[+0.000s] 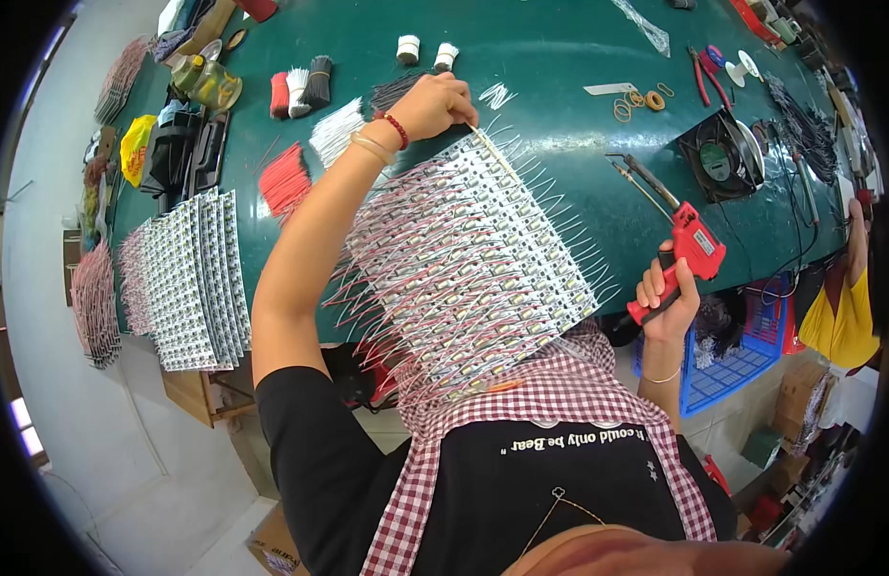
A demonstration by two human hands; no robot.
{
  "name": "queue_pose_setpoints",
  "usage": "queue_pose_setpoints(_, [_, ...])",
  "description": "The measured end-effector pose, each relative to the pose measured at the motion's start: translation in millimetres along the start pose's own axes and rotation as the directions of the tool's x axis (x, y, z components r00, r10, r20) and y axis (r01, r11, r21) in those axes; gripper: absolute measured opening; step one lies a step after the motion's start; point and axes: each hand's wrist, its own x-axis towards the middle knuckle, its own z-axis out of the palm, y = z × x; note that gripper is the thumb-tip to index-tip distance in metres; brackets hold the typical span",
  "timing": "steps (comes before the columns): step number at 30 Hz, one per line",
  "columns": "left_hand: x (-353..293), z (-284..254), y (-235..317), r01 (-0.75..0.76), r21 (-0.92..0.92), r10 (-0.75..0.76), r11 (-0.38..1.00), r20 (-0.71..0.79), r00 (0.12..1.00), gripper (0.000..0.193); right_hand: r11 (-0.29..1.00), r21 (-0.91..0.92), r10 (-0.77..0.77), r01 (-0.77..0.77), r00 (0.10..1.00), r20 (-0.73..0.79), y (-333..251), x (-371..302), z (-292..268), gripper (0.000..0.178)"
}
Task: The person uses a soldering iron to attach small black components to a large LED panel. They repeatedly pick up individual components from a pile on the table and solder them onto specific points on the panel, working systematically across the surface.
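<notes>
A large panel of white circuit boards (pixel 483 259) lies in front of me, reaching over the table's near edge to my apron. Rows of red and white wires cover its left part, and dark wires stick out along its right edge. At the panel's far corner, my left hand (pixel 437 106) has its fingers pinched on the edge. My right hand (pixel 673 293) is wrapped round the handle of a red soldering gun (pixel 694 245), whose tip points away and to the left, apart from the panel. Beside my left arm are bundles of red wires (pixel 286 180) and white wires (pixel 337 130).
More circuit board panels (pixel 190 278) are stacked at the left. Wire bundles (pixel 299 91) stand at the back, with loose white wires (pixel 497 95) near the panel. At the right are a black fan (pixel 721 154), pliers (pixel 702 79) and a blue basket (pixel 732 370). Another person's arm (pixel 856 240) shows far right.
</notes>
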Motion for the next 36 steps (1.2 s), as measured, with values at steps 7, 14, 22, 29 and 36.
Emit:
queue_pose_setpoints(7, [-1.2,2.7,4.7,-0.019,0.020,0.019,1.000,-0.026,0.999,0.015,1.000,0.004,0.004,-0.004,1.000,-0.003,0.8,0.5,2.3,0.032])
queue_pose_setpoints(14, [-0.7,3.4,3.2,-0.011,-0.026,0.010,1.000,-0.025,1.000,0.015,1.000,0.003,0.006,-0.006,1.000,-0.015,2.6,1.6,3.5,0.031])
queue_pose_setpoints(22, [1.1,6.2,10.0,-0.023,-0.067,0.022,0.997,-0.016,1.000,0.018,1.000,-0.006,0.004,-0.004,1.000,-0.026,2.7,0.5,2.6,0.031])
queue_pose_setpoints(29, [0.9,8.3,12.5,-0.021,-0.100,0.019,0.995,-0.021,1.000,0.021,1.000,-0.010,0.000,0.000,0.999,-0.032,3.0,0.1,2.9,0.031])
queue_pose_setpoints(36, [-3.1,2.5,16.6,-0.034,-0.109,0.031,0.993,-0.034,0.999,0.019,1.000,-0.009,0.002,-0.002,0.999,-0.041,2.3,0.2,1.3,0.032])
